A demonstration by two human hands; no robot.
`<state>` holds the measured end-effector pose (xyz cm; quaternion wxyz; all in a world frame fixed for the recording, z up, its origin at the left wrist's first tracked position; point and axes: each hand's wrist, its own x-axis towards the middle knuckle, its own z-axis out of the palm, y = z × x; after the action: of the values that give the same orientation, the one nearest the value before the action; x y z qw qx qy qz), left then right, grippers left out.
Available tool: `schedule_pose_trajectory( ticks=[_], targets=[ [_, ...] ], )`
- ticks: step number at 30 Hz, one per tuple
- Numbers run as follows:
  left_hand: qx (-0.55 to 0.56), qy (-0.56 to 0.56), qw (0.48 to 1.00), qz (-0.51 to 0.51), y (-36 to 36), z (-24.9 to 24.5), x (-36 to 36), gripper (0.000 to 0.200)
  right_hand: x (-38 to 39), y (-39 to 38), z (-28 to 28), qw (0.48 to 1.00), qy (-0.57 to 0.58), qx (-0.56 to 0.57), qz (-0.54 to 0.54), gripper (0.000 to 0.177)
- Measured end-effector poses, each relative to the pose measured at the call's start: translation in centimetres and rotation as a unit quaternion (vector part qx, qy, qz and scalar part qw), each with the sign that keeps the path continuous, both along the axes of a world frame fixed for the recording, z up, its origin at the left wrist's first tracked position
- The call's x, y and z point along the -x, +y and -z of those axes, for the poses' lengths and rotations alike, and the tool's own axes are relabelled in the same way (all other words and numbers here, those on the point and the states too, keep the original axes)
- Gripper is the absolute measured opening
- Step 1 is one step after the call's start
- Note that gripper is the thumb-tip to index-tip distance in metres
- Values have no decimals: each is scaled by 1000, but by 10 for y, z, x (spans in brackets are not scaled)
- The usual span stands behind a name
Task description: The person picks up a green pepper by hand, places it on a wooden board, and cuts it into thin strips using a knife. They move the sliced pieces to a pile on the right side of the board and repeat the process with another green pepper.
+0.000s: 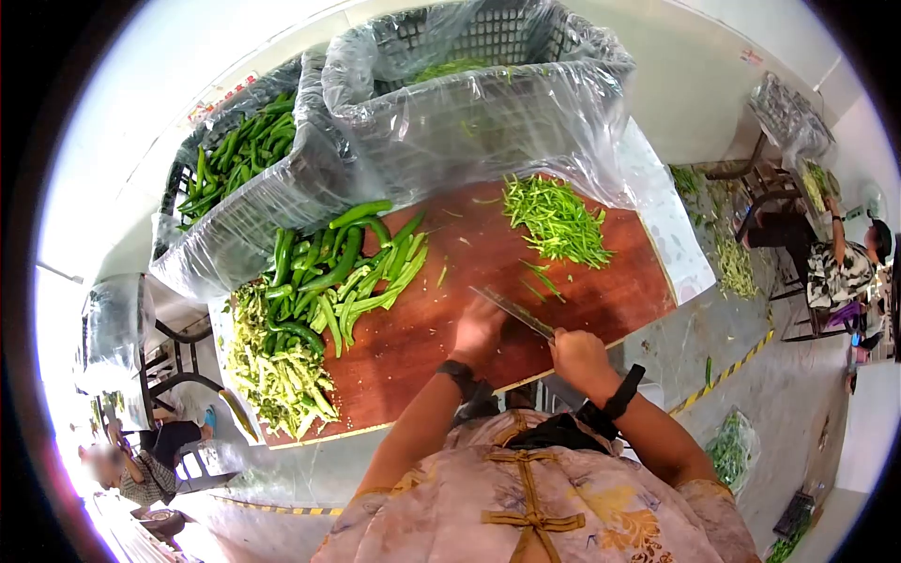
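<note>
My right hand [582, 361] is wrapped round the handle of a knife [514, 312], whose blade points up and left over the red-brown board [450, 328]. My left hand [479, 328] is low over the board beside the blade; its fingers are blurred, and whether they hold anything does not show. Beyond the knife lies a heap of thin green pepper strips [558, 220], with a few loose strips [544, 281] nearer the blade. To the left are whole green peppers [319, 267], split pepper pieces [394, 277] and a pile of pale pepper cores [272, 375].
Two plastic-lined crates stand behind the board: one crate [479, 103] has some green strips inside, the other [221, 220] holds whole peppers. A seated person [835, 267] is at far right, another person [150, 469] at lower left. A bag of greens [730, 450] lies on the floor.
</note>
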<state>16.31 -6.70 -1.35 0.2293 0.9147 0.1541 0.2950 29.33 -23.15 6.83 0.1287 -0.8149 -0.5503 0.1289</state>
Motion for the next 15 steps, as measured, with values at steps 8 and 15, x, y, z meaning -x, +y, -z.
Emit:
schedule_pose_trajectory(
  ticks=[8, 15],
  targets=[
    [33, -8, 999, 13, 1, 1, 0, 33, -3, 22, 9, 999, 17, 25, -34, 21],
    [14, -21, 1000, 18, 2, -4, 0, 28, -8, 75, 27, 1000, -14, -21, -18, 22]
  ],
)
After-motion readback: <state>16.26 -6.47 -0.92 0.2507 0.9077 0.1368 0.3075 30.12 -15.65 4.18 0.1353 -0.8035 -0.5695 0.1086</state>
